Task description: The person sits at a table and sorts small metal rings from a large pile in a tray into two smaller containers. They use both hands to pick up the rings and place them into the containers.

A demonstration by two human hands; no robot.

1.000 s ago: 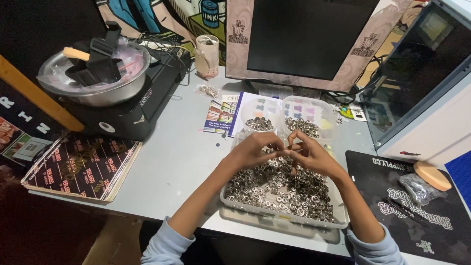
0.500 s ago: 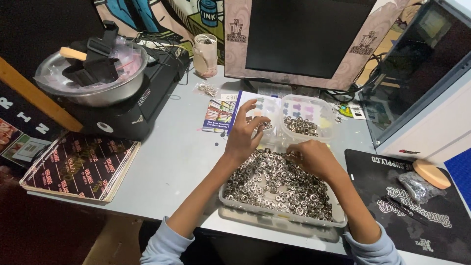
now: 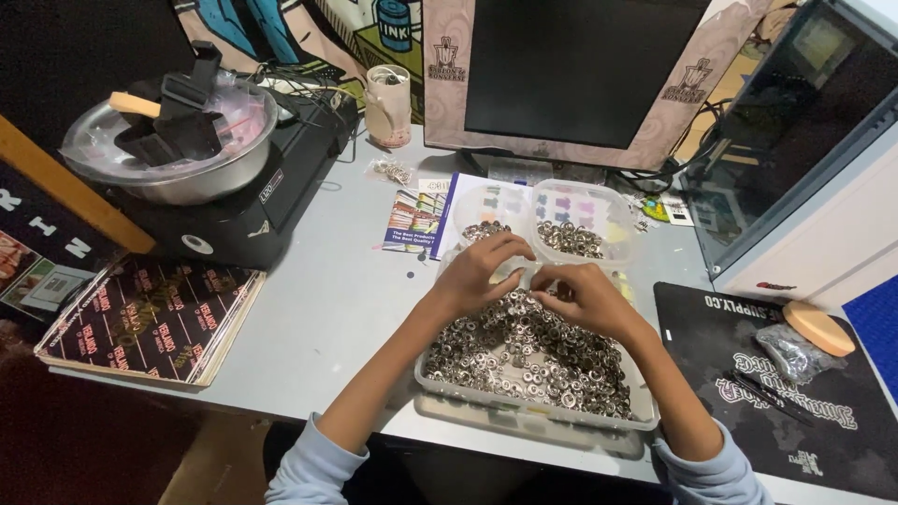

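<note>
shiny metal rings (image 3: 533,360) fill shallow plastic tray (image 3: 524,402); hands (image 3: 538,281) meet above.

1. A dark, switched-off monitor (image 3: 571,70) in a patterned pale frame is set at the desk's back.
2. A colourful leaflet (image 3: 412,220) is laid before it.
3. A stack of dark printed cards (image 3: 154,313) is placed at the left edge.

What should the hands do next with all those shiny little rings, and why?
Probably drop the joined piece into one of the small clear tubs behind the tray. Both hands, left hand and right hand, meet fingertip to fingertip above the big tray of metal rings, and the tubs already hold some sorted pieces.
</note>
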